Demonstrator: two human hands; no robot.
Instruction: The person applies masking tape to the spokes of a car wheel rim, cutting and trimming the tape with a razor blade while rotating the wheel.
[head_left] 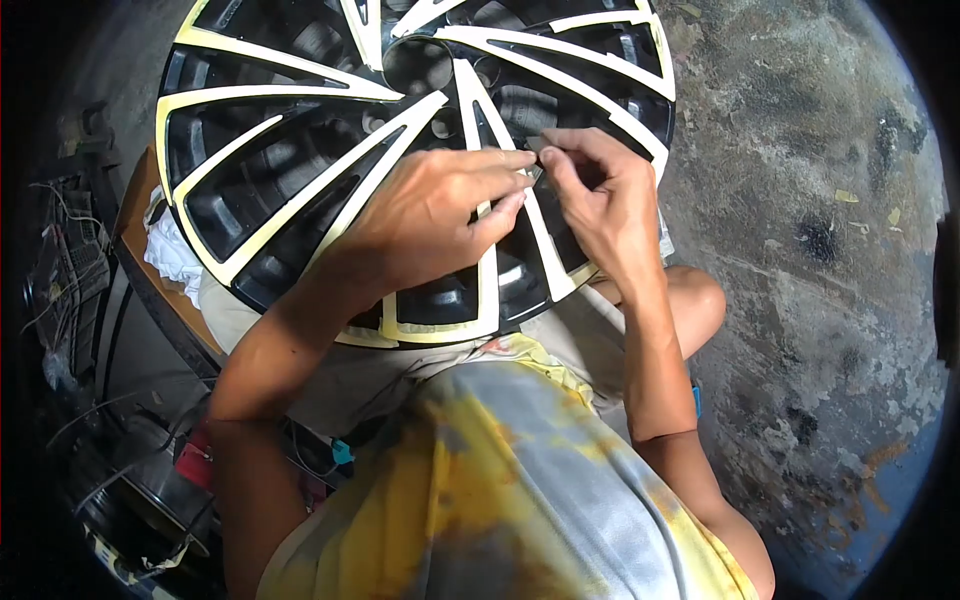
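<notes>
A black wheel rim [448, 298] lies in front of me over my lap, its spokes edged with pale yellow masking tape [545, 235]. My left hand [440, 205] rests across the lower spokes, fingers stretched to the right and thumb lower, near the taped spoke right of centre. Its fingertips come close to those of my right hand [605, 195]. The right thumb and index finger are pinched together at that spoke's edge. Between them shows a small thin greyish piece [536, 145], too small to name. The fingers partly hide the tape there.
Stained concrete floor [800, 200] with scattered tape scraps [846, 196] spreads to the right. On the left are a cardboard box [140, 215] with white cloth [172, 252], tangled cables [75, 240] and a dark round metal part [150, 465]. My bent knee [695, 305] is beside the rim.
</notes>
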